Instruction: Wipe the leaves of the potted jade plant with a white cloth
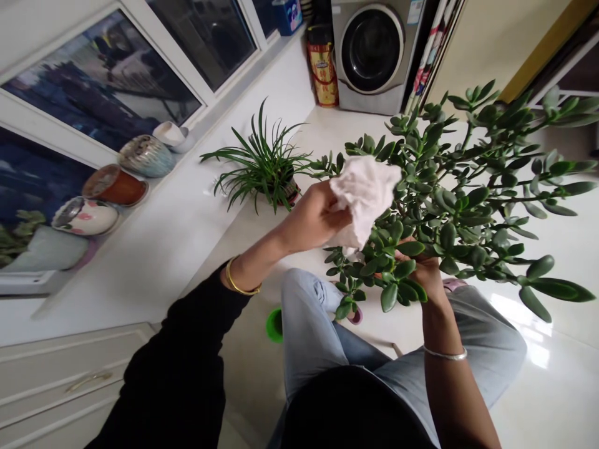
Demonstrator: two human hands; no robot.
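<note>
My left hand [314, 218] is closed on a crumpled, pale pinkish-white cloth [365, 190], which bunches above the fingers and hangs beside the leaves. In front of me a large jade plant [449, 199] spreads its thick, glossy green leaves from the middle to the right edge. My right hand [425, 268] reaches in among its lower leaves from below, with the thumb and fingers around a leafy branch. Leaves cover most of those fingers, and the exact spot they grip is hidden. The plant's pot is out of sight.
A spiky-leaved potted plant [266, 165] stands on the floor by the wall. Several pots, including a brown one [113, 185], line the windowsill at left. A green container [274, 325] sits by my left knee. At the back are a washing machine [372, 50] and a red-gold container [322, 72].
</note>
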